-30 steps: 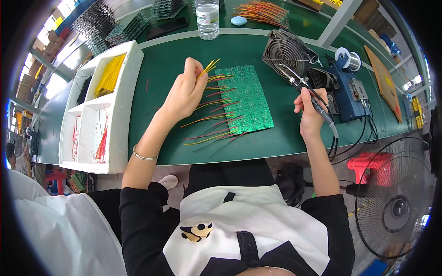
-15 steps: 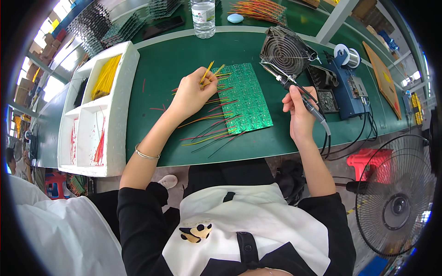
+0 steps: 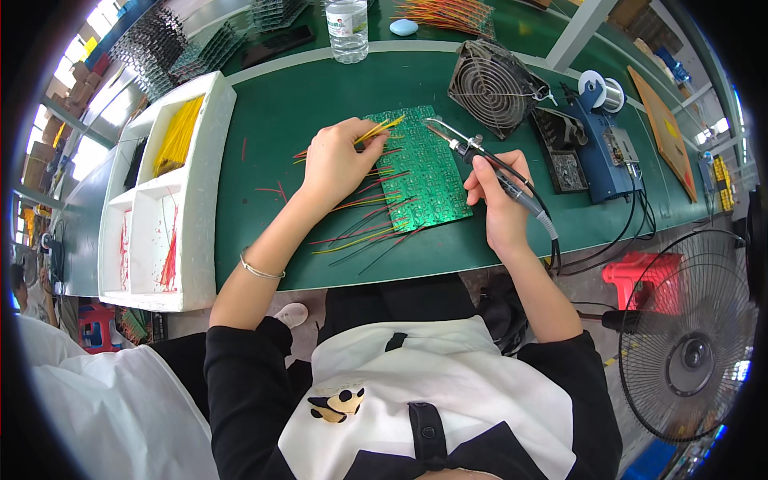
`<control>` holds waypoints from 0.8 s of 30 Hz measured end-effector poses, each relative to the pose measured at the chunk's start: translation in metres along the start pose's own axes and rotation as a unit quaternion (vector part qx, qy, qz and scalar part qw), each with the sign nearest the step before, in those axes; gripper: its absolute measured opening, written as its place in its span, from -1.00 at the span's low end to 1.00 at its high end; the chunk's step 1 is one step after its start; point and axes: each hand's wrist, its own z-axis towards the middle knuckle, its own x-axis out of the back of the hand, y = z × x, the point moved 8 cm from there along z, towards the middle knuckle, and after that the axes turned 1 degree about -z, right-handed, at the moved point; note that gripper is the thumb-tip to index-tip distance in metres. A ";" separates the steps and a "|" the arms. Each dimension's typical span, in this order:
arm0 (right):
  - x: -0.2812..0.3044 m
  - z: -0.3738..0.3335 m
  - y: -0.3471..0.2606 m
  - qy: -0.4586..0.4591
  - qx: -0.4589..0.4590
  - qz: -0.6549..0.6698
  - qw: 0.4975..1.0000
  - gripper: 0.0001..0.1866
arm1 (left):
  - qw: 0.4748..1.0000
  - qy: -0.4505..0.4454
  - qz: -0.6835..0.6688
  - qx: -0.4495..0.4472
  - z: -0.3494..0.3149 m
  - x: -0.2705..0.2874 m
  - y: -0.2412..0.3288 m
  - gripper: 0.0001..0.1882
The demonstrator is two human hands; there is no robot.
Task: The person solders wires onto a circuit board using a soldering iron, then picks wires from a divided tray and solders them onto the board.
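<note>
My left hand (image 3: 340, 156) pinches several yellow wires (image 3: 384, 126) over the upper left edge of a green circuit board panel (image 3: 432, 176). Below that hand, red, yellow and black wires (image 3: 364, 234) stick out from the panel's left side onto the bench. My right hand (image 3: 504, 192) grips a soldering iron (image 3: 488, 166) with a wire-feed tube and a dark cable. The iron's tip points up and left, close above the panel's upper right part; whether it touches cannot be told.
A white foam box (image 3: 204, 184) with yellow, black and red wires stands at left. Behind the panel are a water bottle (image 3: 348, 32) and a square fan (image 3: 496, 88). A blue soldering station (image 3: 600, 152) with a solder spool (image 3: 612, 94) sits at right. A floor fan (image 3: 688, 344) stands lower right.
My right hand has brought the soldering iron leftward, from beside the square fan to over the panel. The yellow wires in my left hand have tilted rightward, lower over the panel.
</note>
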 end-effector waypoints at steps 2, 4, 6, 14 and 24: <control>0.000 -0.002 0.000 0.000 -0.003 -0.013 1.000 -0.78 | 1.000 -0.019 0.018 -0.005 -0.003 -0.004 0.003 -0.83; 0.003 -0.003 0.001 -0.001 -0.007 -0.018 1.000 -0.77 | 1.000 -0.018 0.017 -0.015 -0.004 -0.004 0.004 -0.85; 0.002 -0.003 0.003 -0.004 -0.011 -0.023 1.000 -0.77 | 0.999 -0.017 0.018 -0.025 -0.005 -0.005 0.003 -0.87; -0.004 -0.004 0.005 -0.034 -0.019 -0.019 0.999 -0.78 | 0.999 0.008 -0.016 -0.049 -0.008 -0.005 0.000 -0.85; -0.006 -0.007 0.006 -0.050 -0.026 -0.013 0.998 -0.79 | 0.999 0.002 -0.015 -0.043 -0.011 -0.005 0.002 -0.83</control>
